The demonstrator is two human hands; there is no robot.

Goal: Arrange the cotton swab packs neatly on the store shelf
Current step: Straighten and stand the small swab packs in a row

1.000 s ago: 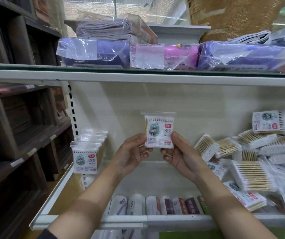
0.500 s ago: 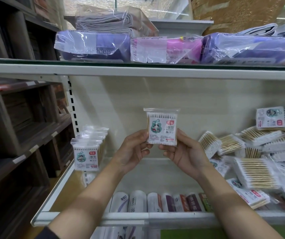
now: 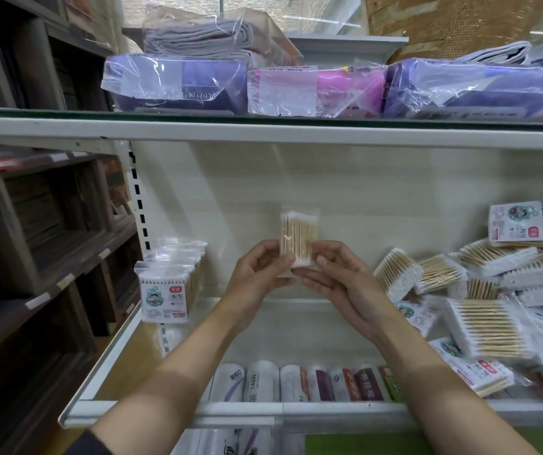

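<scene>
I saw both hands raised in front of the white shelf (image 3: 171,417), holding one cotton swab pack (image 3: 299,237) upright between them, its clear side with the wooden sticks facing me. The left hand (image 3: 258,277) pinched the pack's lower left edge with curled fingers and thumb; the right hand (image 3: 339,280) pinched its lower right edge. At the far left of the shelf stood a neat row of packs (image 3: 168,284), labels forward. On the right lay a loose heap of packs (image 3: 490,303), tilted and overlapping. Bagged purple and pink goods (image 3: 312,90) sat on the shelf above.
</scene>
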